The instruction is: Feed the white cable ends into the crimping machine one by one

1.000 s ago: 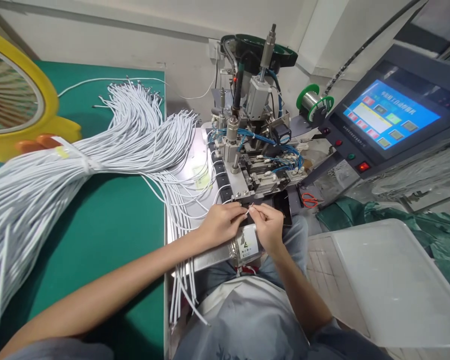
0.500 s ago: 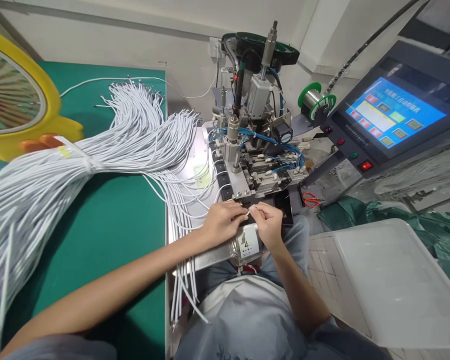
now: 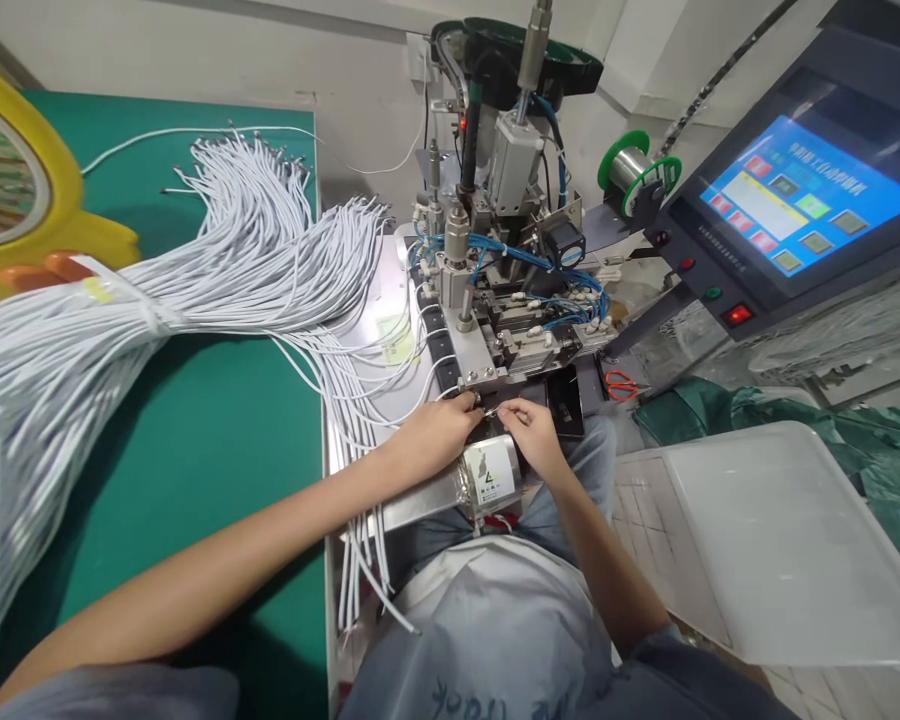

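Pinching a thin white cable end (image 3: 493, 410) between them, the left hand (image 3: 439, 437) and right hand (image 3: 534, 436) each hold a narrow grip on it at the front of the soldering machine (image 3: 506, 260), likely to line it up with the fixture. Spare cables (image 3: 195, 270) fan across the green bench (image 3: 195, 440) within reach. Touchscreen (image 3: 810, 200) text and the warning label (image 3: 493, 476) are unreadable.
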A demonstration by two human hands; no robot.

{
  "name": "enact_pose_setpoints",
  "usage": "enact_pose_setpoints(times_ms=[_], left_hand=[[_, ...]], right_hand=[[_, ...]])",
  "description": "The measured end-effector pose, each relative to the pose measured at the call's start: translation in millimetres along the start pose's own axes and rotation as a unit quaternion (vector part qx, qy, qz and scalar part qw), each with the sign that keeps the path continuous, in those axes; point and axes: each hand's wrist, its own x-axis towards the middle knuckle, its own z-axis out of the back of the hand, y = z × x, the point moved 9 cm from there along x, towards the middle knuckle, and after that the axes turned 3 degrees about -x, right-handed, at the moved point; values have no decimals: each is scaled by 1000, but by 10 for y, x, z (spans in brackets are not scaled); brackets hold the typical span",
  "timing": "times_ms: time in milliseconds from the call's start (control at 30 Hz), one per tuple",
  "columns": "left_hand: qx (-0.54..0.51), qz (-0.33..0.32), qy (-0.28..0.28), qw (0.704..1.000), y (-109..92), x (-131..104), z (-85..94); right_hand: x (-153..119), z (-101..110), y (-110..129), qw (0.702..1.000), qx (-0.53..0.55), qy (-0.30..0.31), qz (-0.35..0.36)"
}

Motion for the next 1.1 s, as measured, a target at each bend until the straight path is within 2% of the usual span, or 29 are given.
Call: enact_pose_setpoints(times_ms=[333,600,1100], left_hand=[[16,-46,-9,999,-50,-22,6],[20,-53,6,998,-55,-15,-9],[26,-68,-4,997,-48,-17,-33]], right_hand=[[35,-71,-93,999,7,18,-33],[49,-84,-85,999,15,20,-46],[49,-95,-27,999,-18,29,-9]])
